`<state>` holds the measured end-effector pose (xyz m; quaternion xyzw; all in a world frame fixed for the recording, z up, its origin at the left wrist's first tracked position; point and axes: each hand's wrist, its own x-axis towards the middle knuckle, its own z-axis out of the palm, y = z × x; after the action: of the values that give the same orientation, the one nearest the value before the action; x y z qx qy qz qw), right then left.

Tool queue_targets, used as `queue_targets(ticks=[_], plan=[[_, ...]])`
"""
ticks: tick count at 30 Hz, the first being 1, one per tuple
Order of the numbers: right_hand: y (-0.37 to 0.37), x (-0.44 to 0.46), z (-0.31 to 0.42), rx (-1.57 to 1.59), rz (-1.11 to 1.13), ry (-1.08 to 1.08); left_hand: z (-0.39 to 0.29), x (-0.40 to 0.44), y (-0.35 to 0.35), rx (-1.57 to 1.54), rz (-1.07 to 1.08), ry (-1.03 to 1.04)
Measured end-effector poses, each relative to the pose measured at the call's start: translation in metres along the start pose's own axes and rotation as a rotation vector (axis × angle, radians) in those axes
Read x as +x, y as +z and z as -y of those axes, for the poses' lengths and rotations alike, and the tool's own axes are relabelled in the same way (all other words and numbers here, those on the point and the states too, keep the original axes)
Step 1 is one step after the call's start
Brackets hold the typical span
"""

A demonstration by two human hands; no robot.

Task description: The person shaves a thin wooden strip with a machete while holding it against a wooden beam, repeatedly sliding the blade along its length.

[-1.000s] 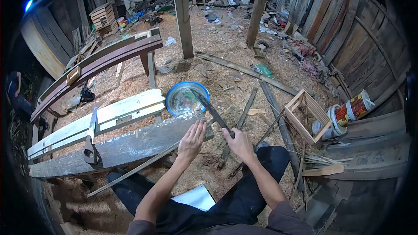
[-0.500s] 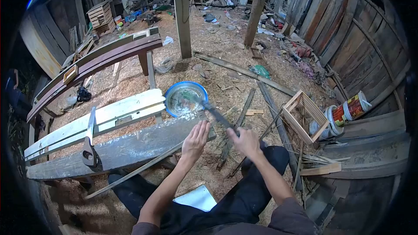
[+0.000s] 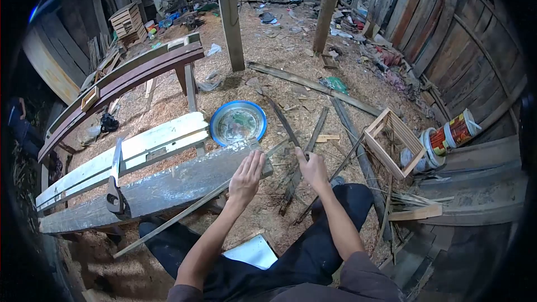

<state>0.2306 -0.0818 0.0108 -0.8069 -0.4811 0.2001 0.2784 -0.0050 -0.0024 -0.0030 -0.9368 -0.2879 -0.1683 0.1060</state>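
My right hand [image 3: 313,170] is closed around the handle of a machete [image 3: 282,121], whose long dark blade points forward and slightly left, past the basin. My left hand [image 3: 245,178] lies with fingers stretched out over the near end of a weathered plank bench [image 3: 173,189]. Beneath this hand passes a long thin wooden strip [image 3: 173,221]; whether the palm presses on it is hidden. A small block [image 3: 253,143] sits at the bench end just beyond my fingertips. Behind it stands a blue-rimmed metal basin [image 3: 238,103] with cloudy liquid inside.
On the bench's left part lies a handsaw [image 3: 115,182]. White-painted boards [image 3: 128,154] run alongside. To the right are a wooden frame box [image 3: 394,142], buckets [image 3: 450,134] and loose sticks [image 3: 305,162]. Two posts [image 3: 228,22] rise from the shavings-covered floor.
The machete blade has swung up and forward, from low beside the basin's near edge to past its right side. My right hand has moved slightly away from me; my left hand stays nearly in place.
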Motion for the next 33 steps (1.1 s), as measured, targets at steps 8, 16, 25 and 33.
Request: queue_targets(ticks=[8, 16, 25, 33], plan=[[0.005, -0.023, -0.001, -0.065, 0.015, -0.129, -0.005, 0.003, -0.003, -0.031, -0.001, -0.029], [0.007, -0.006, -0.007, -0.098, -0.169, -0.02, -0.007, 0.004, -0.006, -0.008, 0.026, -0.028], [-0.019, 0.012, -0.024, -0.037, -0.169, 0.036, -0.008, 0.005, -0.006, 0.014, 0.03, -0.025], [-0.02, -0.019, -0.004, -0.11, -0.029, -0.091, -0.007, 0.006, -0.006, -0.011, 0.022, -0.033]])
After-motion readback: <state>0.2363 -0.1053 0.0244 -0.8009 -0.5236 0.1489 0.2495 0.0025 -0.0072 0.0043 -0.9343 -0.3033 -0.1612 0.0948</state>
